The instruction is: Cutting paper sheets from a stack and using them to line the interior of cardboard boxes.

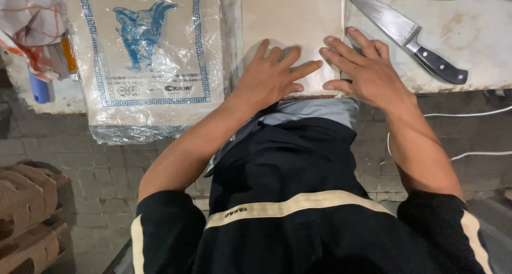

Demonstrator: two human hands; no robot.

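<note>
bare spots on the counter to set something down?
Free: the pale sheet above the left hand and right hand; worn counter right of the knife. Crowded: left side, under the plastic-wrapped pack and checked cloth.

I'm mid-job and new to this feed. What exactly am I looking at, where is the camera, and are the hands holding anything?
There is no machine: one head-worn camera looks down at a person's two bare hands. The left hand and right hand lie flat, fingers spread, on a stack of pale brown paper sheets at the counter's edge. Neither grips anything. Right of them lies a large knife with a black handle. To the left sits a plastic-wrapped pack of paper printed in blue.
</note>
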